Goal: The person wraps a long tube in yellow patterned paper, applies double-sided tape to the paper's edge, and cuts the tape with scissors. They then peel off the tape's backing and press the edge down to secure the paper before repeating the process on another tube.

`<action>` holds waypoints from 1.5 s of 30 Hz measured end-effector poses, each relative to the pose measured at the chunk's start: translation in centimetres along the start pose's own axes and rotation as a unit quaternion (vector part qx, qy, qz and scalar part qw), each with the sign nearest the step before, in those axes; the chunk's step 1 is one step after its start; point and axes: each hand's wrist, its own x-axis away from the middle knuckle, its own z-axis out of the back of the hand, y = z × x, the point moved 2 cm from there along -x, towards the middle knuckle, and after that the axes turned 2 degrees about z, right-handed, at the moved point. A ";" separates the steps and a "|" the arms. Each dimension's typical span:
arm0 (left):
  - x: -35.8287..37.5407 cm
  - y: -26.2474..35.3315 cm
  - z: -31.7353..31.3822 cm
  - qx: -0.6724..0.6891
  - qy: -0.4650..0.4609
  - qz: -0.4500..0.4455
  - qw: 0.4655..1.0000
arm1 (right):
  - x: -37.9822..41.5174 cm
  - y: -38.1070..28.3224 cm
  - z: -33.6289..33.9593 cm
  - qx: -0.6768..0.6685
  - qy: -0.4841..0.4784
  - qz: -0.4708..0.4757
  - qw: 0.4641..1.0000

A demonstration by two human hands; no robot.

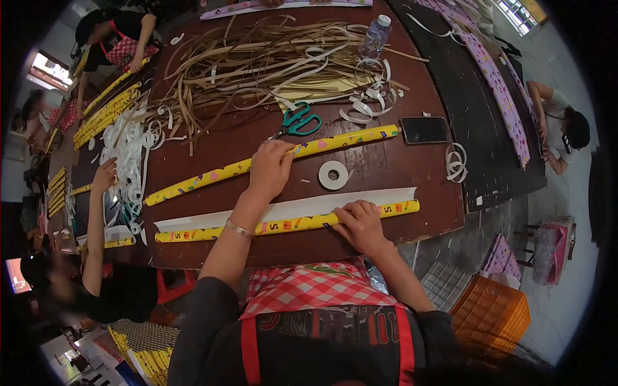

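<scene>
Two rolls of yellow patterned wrapping paper lie on the brown table. My left hand (270, 168) reaches across to the far roll (219, 174), its fingers curled over the middle of it. The near roll (296, 223) is partly unrolled, with a strip of its white underside (309, 207) showing along the far side. On the right part of this roll my right hand (362, 226) rests with bent fingers over the paper. Between the rolls lies a ring of white tape (333, 175). Teal-handled scissors (299, 121) lie just beyond my left hand.
A phone (424, 130) lies by the far roll's right end. Farther back are a heap of brown and white strips (238, 71) and a plastic bottle (375, 40). Co-workers stand around; one arm (96, 219) reaches into white ribbons (125, 161) at left.
</scene>
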 end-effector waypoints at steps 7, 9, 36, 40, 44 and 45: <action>-2.3 -2.1 -2.0 -0.108 -0.057 -0.005 0.993 | 0.0 0.1 0.1 -0.003 -0.008 -0.011 1.000; -2.6 -2.3 -2.0 -0.121 -0.068 0.005 0.990 | -0.1 0.0 0.2 -0.002 -0.012 -0.016 1.000; -5.6 -0.1 -2.0 -0.112 -0.089 0.020 0.989 | -0.2 0.2 0.2 -0.012 -0.003 -0.010 1.000; -8.2 -1.8 -2.5 -0.091 -0.006 0.051 0.995 | -0.3 0.3 0.2 -0.023 -0.010 -0.013 1.000; -8.2 1.0 -2.6 -0.041 -0.070 0.018 0.997 | -0.3 0.4 0.1 -0.026 -0.009 -0.021 0.999; -7.5 3.1 -2.6 0.017 -0.144 -0.012 0.989 | -0.4 0.4 0.1 -0.027 -0.003 -0.017 0.999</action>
